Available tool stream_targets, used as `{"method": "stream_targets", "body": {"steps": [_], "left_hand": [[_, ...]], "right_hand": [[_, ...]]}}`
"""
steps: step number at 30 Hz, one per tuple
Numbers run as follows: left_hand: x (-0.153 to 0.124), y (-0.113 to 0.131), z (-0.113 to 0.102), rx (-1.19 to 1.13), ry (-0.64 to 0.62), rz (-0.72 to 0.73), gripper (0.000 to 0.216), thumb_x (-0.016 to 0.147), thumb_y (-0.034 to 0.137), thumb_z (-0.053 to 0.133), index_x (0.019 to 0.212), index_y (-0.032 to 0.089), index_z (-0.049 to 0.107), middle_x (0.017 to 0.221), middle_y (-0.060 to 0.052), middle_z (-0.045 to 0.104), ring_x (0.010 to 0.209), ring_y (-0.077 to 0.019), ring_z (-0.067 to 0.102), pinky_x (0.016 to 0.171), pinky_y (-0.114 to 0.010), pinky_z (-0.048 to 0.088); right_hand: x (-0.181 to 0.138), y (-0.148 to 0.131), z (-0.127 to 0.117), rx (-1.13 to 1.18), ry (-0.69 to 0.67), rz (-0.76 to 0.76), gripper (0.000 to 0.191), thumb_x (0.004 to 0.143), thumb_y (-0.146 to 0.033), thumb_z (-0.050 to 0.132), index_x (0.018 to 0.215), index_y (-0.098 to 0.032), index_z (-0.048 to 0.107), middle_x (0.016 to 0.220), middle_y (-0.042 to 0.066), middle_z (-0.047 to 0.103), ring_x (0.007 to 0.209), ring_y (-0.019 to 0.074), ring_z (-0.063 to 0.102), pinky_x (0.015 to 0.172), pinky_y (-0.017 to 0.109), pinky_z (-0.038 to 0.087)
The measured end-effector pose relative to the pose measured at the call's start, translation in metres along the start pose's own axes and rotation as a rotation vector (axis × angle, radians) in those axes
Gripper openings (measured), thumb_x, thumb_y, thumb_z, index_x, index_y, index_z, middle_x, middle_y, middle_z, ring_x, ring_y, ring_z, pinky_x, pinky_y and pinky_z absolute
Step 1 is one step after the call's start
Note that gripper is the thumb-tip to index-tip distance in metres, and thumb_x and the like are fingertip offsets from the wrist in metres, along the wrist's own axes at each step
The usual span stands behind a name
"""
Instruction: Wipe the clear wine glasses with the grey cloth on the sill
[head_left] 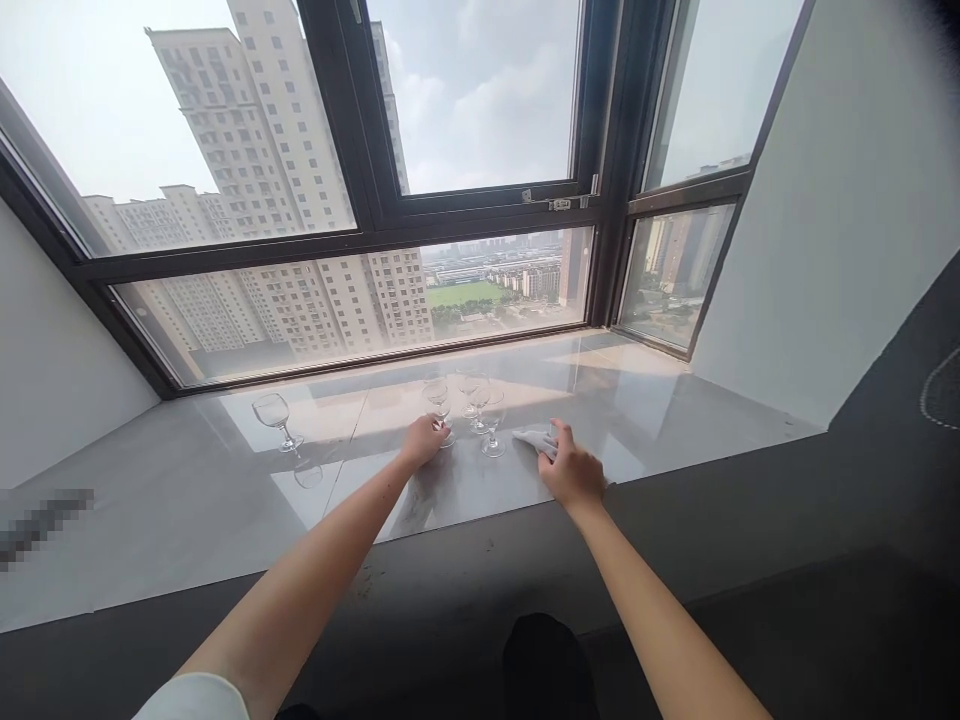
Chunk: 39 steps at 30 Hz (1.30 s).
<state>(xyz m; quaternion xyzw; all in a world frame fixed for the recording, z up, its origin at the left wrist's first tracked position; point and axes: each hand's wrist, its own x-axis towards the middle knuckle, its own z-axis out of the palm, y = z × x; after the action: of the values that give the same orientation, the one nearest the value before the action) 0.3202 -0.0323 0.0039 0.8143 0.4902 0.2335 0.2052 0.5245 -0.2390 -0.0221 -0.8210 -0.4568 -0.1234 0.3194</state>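
Observation:
On a polished grey window sill (pixel 187 500) stand clear stemmed wine glasses. One glass (pixel 274 420) stands alone at the left. Three more cluster in the middle. My left hand (pixel 422 440) is closed round the stem of the nearest clustered glass (pixel 439 403). Two other glasses (pixel 491 420) stand just right of it. My right hand (pixel 574 468) rests on the sill, fingers closed on a white cloth (pixel 534 440) that lies partly under it.
Behind the sill runs a large dark-framed window (pixel 480 215) with tall buildings outside. White walls close both ends of the bay. A dark ledge (pixel 750 510) runs below the sill's front edge.

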Motion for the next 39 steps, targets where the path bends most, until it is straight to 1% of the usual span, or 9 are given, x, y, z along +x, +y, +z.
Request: {"method": "stream_targets", "body": {"steps": [7,14,18,22,25,28,33,36,39], "left_hand": [[0.0,-0.005,0.0,0.148,-0.035,-0.009,0.027,0.084,0.044,0.055,0.075,0.019,0.062,0.077,-0.007,0.066,0.073,-0.019,0.057,0.06,-0.025,0.031],[0.001,-0.005,0.0,0.124,-0.054,-0.01,0.036,0.084,0.05,0.053,0.067,0.019,0.059,0.066,-0.005,0.063,0.066,-0.0188,0.056,0.059,-0.025,0.031],[0.001,-0.004,-0.002,0.11,-0.079,-0.017,0.034,0.08,0.052,0.059,0.081,0.019,0.065,0.072,-0.005,0.065,0.07,-0.0197,0.059,0.059,-0.025,0.032],[-0.011,-0.012,-0.022,0.106,-0.073,0.037,0.051,0.072,0.058,0.066,0.108,0.022,0.066,0.081,-0.003,0.066,0.073,-0.0187,0.06,0.059,-0.024,0.033],[-0.025,-0.033,-0.052,0.257,-0.038,0.118,0.049,0.077,0.058,0.059,0.111,0.023,0.065,0.083,-0.003,0.066,0.074,-0.0182,0.059,0.059,-0.024,0.032],[-0.04,-0.069,-0.089,0.415,0.056,0.111,0.034,0.084,0.048,0.051,0.102,0.023,0.067,0.085,-0.004,0.067,0.075,-0.0183,0.059,0.06,-0.025,0.032],[-0.053,-0.144,-0.147,0.497,0.241,-0.244,0.023,0.083,0.036,0.047,0.084,0.023,0.066,0.091,-0.008,0.069,0.084,-0.0241,0.061,0.063,-0.028,0.036],[-0.051,-0.182,-0.172,0.453,0.265,-0.474,0.024,0.079,0.039,0.052,0.088,0.022,0.066,0.097,-0.011,0.07,0.09,-0.0281,0.063,0.065,-0.03,0.04],[-0.043,-0.206,-0.186,0.385,0.268,-0.585,0.033,0.074,0.043,0.058,0.095,0.019,0.066,0.104,-0.014,0.07,0.094,-0.0301,0.063,0.067,-0.032,0.043]], "right_hand": [[0.0,0.001,0.002,0.004,0.021,0.003,0.051,0.082,-0.021,0.051,0.133,-0.022,0.044,0.098,0.005,0.071,0.076,0.0199,0.064,0.059,0.025,0.037],[-0.001,0.001,0.0,0.0,0.014,-0.019,0.049,0.084,-0.025,0.051,0.133,-0.021,0.044,0.099,0.007,0.071,0.077,0.0203,0.064,0.057,0.025,0.036],[-0.001,0.001,0.001,-0.004,0.022,-0.005,0.049,0.084,-0.024,0.052,0.132,-0.021,0.045,0.098,0.006,0.071,0.076,0.0197,0.063,0.056,0.025,0.034],[0.0,0.003,0.002,-0.006,0.039,0.008,0.048,0.083,-0.025,0.053,0.131,-0.022,0.046,0.098,0.005,0.071,0.074,0.0193,0.063,0.055,0.025,0.031],[0.0,0.004,0.004,-0.008,0.05,0.008,0.049,0.082,-0.025,0.055,0.131,-0.022,0.047,0.097,0.005,0.072,0.072,0.019,0.063,0.054,0.025,0.029],[0.0,0.005,0.005,-0.007,0.062,0.017,0.049,0.082,-0.027,0.055,0.13,-0.022,0.048,0.096,0.005,0.072,0.072,0.0192,0.063,0.054,0.025,0.028],[0.0,0.005,0.007,-0.029,0.064,0.037,0.047,0.083,-0.03,0.054,0.129,-0.024,0.049,0.097,0.005,0.072,0.07,0.0196,0.063,0.053,0.026,0.029],[0.0,0.006,0.009,-0.035,0.064,0.055,0.047,0.082,-0.031,0.054,0.129,-0.024,0.049,0.097,0.005,0.072,0.069,0.0197,0.064,0.053,0.027,0.031],[0.0,0.008,0.01,-0.039,0.063,0.055,0.048,0.082,-0.033,0.053,0.129,-0.023,0.05,0.096,0.006,0.072,0.068,0.0198,0.064,0.052,0.027,0.032]]}}
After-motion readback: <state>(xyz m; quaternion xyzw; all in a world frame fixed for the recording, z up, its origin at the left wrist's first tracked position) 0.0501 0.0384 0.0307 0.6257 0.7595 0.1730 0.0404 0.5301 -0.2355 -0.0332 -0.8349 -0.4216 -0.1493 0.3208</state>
